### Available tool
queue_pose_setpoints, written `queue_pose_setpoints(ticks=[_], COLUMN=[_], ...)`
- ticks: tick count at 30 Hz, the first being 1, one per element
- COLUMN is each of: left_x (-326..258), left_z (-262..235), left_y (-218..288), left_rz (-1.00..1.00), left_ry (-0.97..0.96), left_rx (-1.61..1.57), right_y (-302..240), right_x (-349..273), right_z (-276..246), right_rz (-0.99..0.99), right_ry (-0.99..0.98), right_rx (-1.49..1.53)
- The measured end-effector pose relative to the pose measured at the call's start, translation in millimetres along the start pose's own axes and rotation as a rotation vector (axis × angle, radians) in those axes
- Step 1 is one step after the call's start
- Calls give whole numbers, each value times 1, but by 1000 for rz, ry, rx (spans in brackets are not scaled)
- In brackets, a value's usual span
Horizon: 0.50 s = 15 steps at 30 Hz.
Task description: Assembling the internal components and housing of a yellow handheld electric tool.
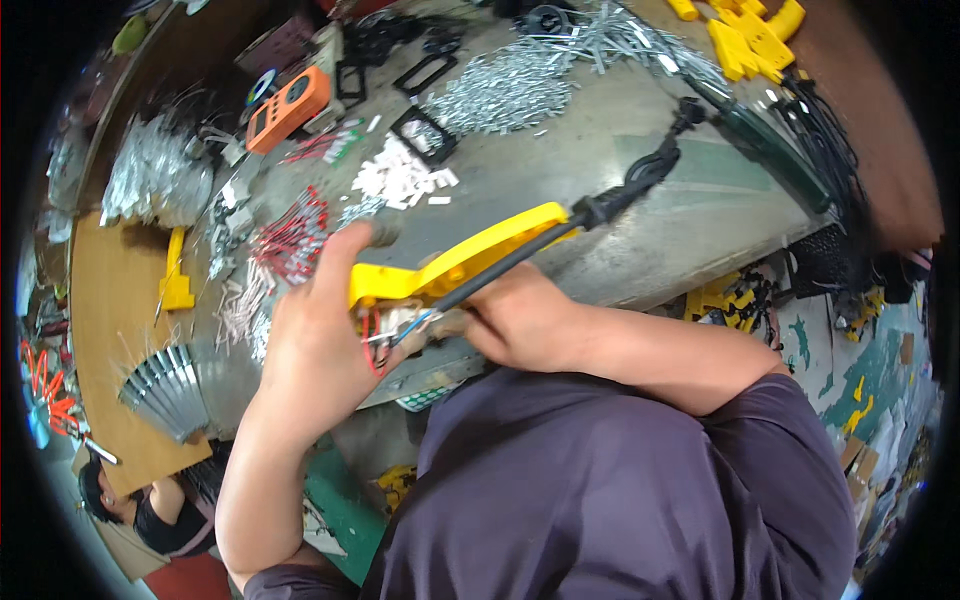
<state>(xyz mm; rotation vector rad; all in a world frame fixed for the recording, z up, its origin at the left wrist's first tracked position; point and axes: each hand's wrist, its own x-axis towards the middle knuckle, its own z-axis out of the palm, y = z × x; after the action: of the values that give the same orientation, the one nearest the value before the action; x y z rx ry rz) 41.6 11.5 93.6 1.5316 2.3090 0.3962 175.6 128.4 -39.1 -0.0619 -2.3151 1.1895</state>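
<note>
My left hand (315, 325) is wrapped round one end of a yellow plastic handle shell (495, 238), held tilted above the bench edge. Along the shell runs a black cable (510, 262) with a ribbed sleeve (598, 209) at its far end. Blue wire (414, 326) and red wire (374, 350) come out beside the left palm. Beneath the cable, my right hand (525, 315) is closed with curled fingers near the wire ends. What its fingertips grip is hidden.
On the metal bench (610, 265) lie white connectors (400, 175), red-wired parts (295, 235), a heap of metal pins (510, 90) and an orange meter (288, 110). Yellow shells (750, 42) are at far right; silver rods (170, 395) fan out at left. Another person (160, 510) is at lower left.
</note>
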Motion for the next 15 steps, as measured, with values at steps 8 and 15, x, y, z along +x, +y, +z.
queue_pose_setpoints(ticks=[8,15], left_x=[-20,-51], left_z=[13,48], left_y=[-9,-58], left_rz=[-11,419], left_ry=[146,524], left_rx=[134,323], right_y=[-31,49], right_x=[-13,-101], right_z=[-87,-298], right_rz=[218,506], right_ry=[-383,92], right_rx=[-32,-1232])
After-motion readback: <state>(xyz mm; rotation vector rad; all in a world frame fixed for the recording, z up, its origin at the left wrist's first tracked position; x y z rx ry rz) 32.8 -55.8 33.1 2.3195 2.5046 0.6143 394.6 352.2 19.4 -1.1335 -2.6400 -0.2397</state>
